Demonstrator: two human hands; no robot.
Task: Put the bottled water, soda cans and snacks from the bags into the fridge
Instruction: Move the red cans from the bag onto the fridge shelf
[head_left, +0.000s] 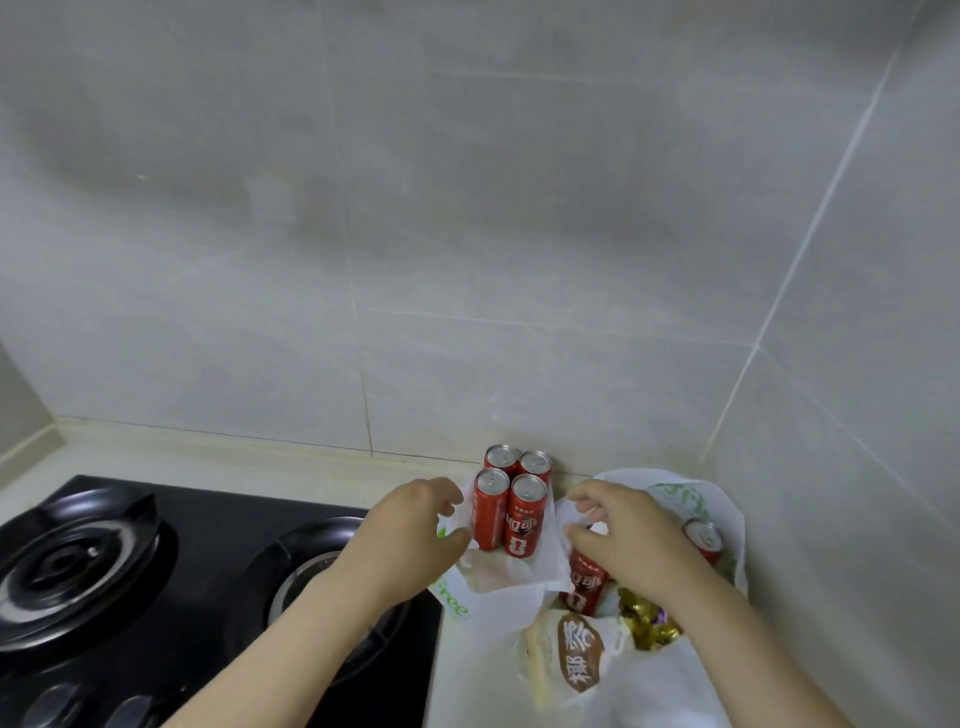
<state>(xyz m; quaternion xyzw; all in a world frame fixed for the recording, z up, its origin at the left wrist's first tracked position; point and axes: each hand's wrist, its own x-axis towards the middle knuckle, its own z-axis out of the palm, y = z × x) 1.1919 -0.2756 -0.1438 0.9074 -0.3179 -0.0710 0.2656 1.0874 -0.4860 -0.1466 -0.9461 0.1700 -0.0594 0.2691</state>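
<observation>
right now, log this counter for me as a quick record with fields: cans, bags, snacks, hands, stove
cans out: four red soda cans upright, clustered against the wall
green-lettered bag: mouth held open, just in front of those cans
right bag: two more red cans, brown-labelled snack packet, gold-wrapped sweets
left hand: fingers grip the green-lettered bag's left edge
right hand: fingers pinch white plastic at its right edge
gas stove: left of the bags, no flame visible
</observation>
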